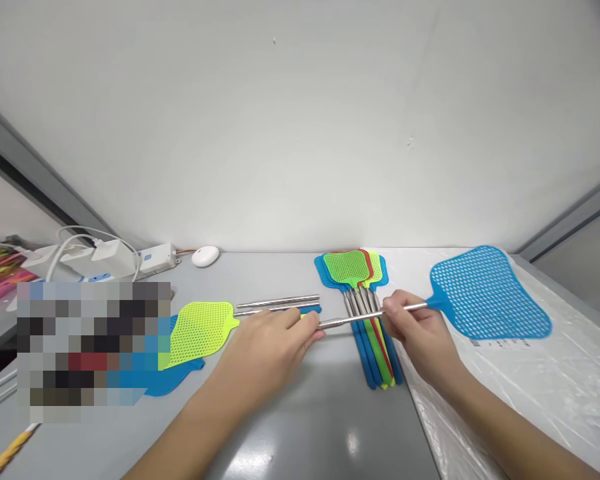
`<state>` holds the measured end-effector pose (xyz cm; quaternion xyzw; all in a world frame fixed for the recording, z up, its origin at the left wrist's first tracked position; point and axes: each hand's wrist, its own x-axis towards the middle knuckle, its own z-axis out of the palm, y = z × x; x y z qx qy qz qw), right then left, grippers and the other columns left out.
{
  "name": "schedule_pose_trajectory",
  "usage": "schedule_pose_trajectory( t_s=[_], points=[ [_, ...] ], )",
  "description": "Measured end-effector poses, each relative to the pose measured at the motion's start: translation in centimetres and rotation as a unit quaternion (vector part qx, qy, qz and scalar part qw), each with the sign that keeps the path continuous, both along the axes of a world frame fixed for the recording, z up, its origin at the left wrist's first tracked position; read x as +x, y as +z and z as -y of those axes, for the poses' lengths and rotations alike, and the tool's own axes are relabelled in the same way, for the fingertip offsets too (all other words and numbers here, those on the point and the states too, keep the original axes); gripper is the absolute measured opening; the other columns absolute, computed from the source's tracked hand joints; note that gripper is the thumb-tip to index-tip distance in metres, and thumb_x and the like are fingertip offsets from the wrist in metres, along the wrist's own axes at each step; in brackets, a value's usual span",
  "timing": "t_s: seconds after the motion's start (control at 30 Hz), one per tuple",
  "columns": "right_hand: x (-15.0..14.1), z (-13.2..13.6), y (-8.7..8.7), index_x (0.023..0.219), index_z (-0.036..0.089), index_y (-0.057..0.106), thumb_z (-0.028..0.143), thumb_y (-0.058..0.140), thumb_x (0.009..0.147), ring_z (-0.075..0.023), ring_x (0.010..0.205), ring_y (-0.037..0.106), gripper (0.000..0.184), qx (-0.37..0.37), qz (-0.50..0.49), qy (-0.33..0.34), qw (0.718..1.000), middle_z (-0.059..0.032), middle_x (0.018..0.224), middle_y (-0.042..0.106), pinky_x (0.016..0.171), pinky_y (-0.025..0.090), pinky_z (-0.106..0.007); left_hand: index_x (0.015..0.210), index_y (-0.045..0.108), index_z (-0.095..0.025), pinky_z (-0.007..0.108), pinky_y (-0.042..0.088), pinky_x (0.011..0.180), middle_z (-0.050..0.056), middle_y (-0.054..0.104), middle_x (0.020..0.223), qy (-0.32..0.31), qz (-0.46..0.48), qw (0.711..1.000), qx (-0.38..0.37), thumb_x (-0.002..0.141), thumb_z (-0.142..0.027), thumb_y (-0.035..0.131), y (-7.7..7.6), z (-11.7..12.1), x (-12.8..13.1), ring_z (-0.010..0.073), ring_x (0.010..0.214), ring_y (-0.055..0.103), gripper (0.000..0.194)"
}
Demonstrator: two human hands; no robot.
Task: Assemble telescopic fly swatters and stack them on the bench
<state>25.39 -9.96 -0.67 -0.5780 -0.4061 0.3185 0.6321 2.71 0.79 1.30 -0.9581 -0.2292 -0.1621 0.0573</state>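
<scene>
A blue fly swatter (487, 293) with a telescopic metal rod is held across in front of me. My right hand (423, 333) pinches the rod close to the blue head. Further left, my left hand (273, 340) is closed around the handle end of the same swatter, covering most of it. Beneath the rod lies a stack of fly swatters (350, 267) with green, yellow, red and blue heads, their handles toward me. Beside my left hand rest a yellow-green swatter head (203, 327) and a blue one (175, 379). Thin metal rods (280, 302) lie just beyond that hand.
Clear plastic wrap (555, 413) covers the right side of the grey table (320, 427). At the back left stand a white power strip (156, 259) with plugs and cables, and a white oval device (205, 256). A pixelated patch hides part of the left. A pale wall rises behind.
</scene>
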Motion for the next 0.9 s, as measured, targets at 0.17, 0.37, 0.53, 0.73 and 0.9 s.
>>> schedule_pose_trajectory(
  t_s=[0.17, 0.37, 0.53, 0.73, 0.9],
  points=[
    [-1.8, 0.4, 0.6, 0.056, 0.02, 0.045, 0.049, 0.052, 0.091, -0.0107, 0.052, 0.032, 0.047, -0.078, 0.072, 0.082, 0.991, 0.0043, 0.053, 0.035, 0.05, 0.024, -0.027, 0.085, 0.056, -0.023, 0.029, 0.022, 0.053, -0.002, 0.058, 0.066, -0.045, 0.035, 0.998, 0.003, 0.1, -0.036, 0.037, 0.1, 1.8, 1.1, 0.0164, 0.054, 0.049, 0.027],
    [-2.4, 0.3, 1.1, 0.053, 0.02, 0.039, 0.049, 0.048, 0.093, -0.0112, 0.051, 0.033, 0.05, -0.094, 0.129, 0.114, 0.981, 0.0041, 0.051, 0.035, 0.051, 0.026, -0.027, 0.08, 0.053, -0.022, 0.029, 0.018, 0.051, -0.003, 0.059, 0.065, -0.054, 0.024, 0.998, -0.008, 0.1, -0.04, 0.036, -0.4, 1.3, 1.3, 0.0153, 0.054, 0.051, 0.032],
    [-1.0, 0.6, 1.6, 0.053, 0.021, 0.037, 0.049, 0.046, 0.094, -0.0113, 0.052, 0.032, 0.051, -0.068, 0.152, 0.072, 0.983, 0.0039, 0.052, 0.034, 0.052, 0.024, -0.028, 0.073, 0.049, -0.021, 0.029, 0.017, 0.049, -0.003, 0.058, 0.061, -0.034, 0.005, 0.999, -0.003, 0.099, -0.047, 0.036, 0.1, -1.0, 0.0, 0.0142, 0.051, 0.051, 0.04],
    [0.3, 1.3, 1.8, 0.053, 0.021, 0.034, 0.049, 0.046, 0.094, -0.0113, 0.052, 0.027, 0.051, -0.057, 0.158, 0.028, 0.985, 0.004, 0.053, 0.029, 0.052, 0.02, -0.029, 0.069, 0.049, -0.019, 0.027, 0.022, 0.048, -0.003, 0.056, 0.06, -0.025, 0.026, 0.999, 0.016, 0.096, -0.058, 0.037, 1.1, -1.4, -1.0, 0.0131, 0.051, 0.05, 0.048],
    [-0.7, 1.0, 1.1, 0.054, 0.021, 0.037, 0.051, 0.048, 0.093, -0.0118, 0.053, 0.03, 0.05, -0.059, 0.13, 0.023, 0.99, 0.0039, 0.054, 0.032, 0.052, 0.023, -0.029, 0.078, 0.055, -0.02, 0.028, 0.029, 0.052, 0.0, 0.061, 0.068, -0.029, 0.041, 0.999, 0.023, 0.097, -0.053, 0.038, 0.6, -0.2, -0.3, 0.0149, 0.059, 0.056, 0.042]
  ],
)
